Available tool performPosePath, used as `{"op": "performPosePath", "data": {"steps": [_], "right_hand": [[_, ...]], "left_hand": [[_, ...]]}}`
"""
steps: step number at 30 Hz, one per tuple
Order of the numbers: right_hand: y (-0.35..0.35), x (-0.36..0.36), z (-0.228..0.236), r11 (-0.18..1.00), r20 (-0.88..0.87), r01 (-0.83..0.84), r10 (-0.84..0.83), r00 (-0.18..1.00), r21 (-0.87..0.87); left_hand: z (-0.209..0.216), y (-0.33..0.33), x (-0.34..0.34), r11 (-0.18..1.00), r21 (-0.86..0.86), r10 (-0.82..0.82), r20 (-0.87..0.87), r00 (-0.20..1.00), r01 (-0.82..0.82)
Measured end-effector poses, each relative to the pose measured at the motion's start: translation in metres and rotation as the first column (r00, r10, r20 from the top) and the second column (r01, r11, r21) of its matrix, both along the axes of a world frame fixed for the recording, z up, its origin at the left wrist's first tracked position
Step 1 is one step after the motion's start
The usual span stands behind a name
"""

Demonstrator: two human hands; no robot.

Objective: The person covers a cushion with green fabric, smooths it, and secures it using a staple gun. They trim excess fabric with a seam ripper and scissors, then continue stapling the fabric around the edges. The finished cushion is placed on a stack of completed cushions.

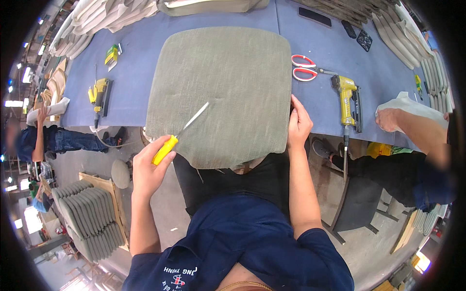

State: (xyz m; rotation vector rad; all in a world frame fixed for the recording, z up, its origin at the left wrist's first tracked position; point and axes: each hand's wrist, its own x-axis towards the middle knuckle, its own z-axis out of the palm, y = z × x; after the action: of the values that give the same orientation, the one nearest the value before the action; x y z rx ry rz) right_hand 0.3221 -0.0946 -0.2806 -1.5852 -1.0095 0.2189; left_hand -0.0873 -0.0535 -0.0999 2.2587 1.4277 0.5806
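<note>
A grey-green fabric-covered seat pad [223, 82] lies in front of me, its near end jutting past the table edge over my lap. Loose threads hang from its near edge. My left hand [151, 162] is closed around the yellow handle of a screwdriver [165, 149]. The pale shaft slants up and right, its tip over the middle of the pad. With my right hand [299, 123] I grip the pad's right side; some fingers are hidden at the edge. Red-and-white-handled scissors [306, 68] lie just right of the pad.
Yellow staple guns lie on the blue table [131, 72], one at right [347, 102] and one at left [99, 99]. A small yellow-green box [111, 57] sits at far left. Stacked seat pads [90, 218] stand lower left. Co-workers stand at both sides, one hand [388, 119] on pale fabric.
</note>
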Motion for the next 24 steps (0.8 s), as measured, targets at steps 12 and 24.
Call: {"op": "performPosePath", "data": {"steps": [12, 24], "right_hand": [[-0.002, 0.003, 0.004, 1.0, 0.03, -0.007, 0.007, 1.0, -0.017], [-0.001, -0.001, -0.002, 0.998, 0.064, 0.028, -0.031, 0.997, 0.051]], "left_hand": [[0.053, 0.033, 0.017, 0.98, 0.08, -0.139, -0.388, 0.911, 0.184], [0.02, 0.002, 0.019, 0.979, 0.153, -0.074, -0.364, 0.929, 0.137]]}}
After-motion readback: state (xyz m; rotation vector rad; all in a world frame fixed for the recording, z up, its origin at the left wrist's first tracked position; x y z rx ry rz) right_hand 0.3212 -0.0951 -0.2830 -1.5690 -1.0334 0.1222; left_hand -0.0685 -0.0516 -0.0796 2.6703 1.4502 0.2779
